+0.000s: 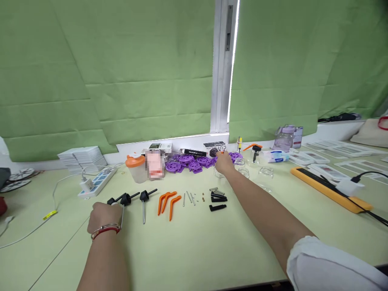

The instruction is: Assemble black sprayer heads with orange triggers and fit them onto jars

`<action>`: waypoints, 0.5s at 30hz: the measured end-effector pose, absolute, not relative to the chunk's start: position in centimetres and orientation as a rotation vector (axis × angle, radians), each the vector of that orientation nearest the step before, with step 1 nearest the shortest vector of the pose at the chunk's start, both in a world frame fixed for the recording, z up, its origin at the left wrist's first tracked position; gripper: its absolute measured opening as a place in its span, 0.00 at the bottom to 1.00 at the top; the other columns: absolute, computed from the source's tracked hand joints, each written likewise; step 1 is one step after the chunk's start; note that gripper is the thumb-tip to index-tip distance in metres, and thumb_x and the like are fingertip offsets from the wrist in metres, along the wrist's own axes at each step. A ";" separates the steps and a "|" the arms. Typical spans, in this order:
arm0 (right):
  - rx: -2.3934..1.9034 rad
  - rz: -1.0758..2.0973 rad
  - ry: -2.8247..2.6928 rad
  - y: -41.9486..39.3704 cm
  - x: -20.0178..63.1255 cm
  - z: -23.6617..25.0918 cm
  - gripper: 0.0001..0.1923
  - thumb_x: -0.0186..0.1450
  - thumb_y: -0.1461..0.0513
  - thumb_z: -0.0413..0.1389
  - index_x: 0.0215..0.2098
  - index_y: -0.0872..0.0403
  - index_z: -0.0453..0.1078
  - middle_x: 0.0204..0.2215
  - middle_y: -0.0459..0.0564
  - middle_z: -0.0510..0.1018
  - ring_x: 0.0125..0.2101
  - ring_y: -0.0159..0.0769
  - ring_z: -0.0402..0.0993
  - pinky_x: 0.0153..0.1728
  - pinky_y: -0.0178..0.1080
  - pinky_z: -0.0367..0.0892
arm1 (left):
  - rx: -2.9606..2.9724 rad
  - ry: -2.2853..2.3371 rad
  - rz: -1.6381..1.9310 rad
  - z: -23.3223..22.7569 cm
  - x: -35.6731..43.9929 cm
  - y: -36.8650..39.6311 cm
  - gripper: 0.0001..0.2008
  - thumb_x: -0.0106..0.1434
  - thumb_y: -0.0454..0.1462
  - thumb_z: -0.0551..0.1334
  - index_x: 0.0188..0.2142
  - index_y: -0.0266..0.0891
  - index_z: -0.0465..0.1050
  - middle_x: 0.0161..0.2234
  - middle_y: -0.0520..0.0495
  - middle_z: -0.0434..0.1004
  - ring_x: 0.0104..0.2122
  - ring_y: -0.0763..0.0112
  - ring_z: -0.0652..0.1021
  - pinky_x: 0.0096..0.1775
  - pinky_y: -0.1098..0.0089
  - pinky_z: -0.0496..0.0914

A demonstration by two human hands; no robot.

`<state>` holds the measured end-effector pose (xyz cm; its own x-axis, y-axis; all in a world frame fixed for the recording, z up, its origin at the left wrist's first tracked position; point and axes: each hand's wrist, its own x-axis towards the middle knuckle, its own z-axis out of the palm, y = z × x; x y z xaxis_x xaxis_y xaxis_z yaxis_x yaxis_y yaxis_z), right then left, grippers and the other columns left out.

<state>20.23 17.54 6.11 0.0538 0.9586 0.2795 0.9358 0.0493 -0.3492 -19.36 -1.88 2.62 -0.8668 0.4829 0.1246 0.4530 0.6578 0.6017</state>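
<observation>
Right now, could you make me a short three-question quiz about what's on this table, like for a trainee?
1. True or false: the right hand reaches to the purple wheels at the far edge.
2. Which hand rests by the black-capped metal rods?
3. What colour are the three bent strips: A orange, B blue, C white?

Key: 1 true. 2 the left hand. 3 A.
</observation>
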 end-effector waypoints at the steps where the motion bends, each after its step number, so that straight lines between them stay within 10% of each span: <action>1: -1.903 0.055 -1.892 17.7 20.2 6.0 0.20 0.60 0.68 0.51 0.51 0.55 0.62 0.50 0.63 0.60 0.46 0.49 0.65 0.42 0.42 0.61 | 0.752 2.874 0.999 2.9 -19.0 -1.8 0.28 0.49 0.42 0.59 0.48 0.29 0.64 0.45 0.19 0.71 0.44 0.31 0.72 0.35 0.44 0.67; 15: -1.828 -0.072 -1.855 17.6 20.8 5.7 0.16 0.62 0.70 0.45 0.47 0.56 0.63 0.41 0.59 0.65 0.41 0.44 0.65 0.39 0.41 0.59 | 1.303 2.902 1.122 4.1 -12.7 -0.3 0.21 0.59 0.45 0.54 0.50 0.39 0.64 0.44 0.40 0.73 0.42 0.53 0.74 0.34 0.60 0.69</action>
<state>20.82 17.62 5.74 0.0560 0.9151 0.3994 0.9431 0.0828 -0.3220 -12.67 -0.30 4.05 -0.6788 0.5794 0.4512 0.7322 0.4870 0.4762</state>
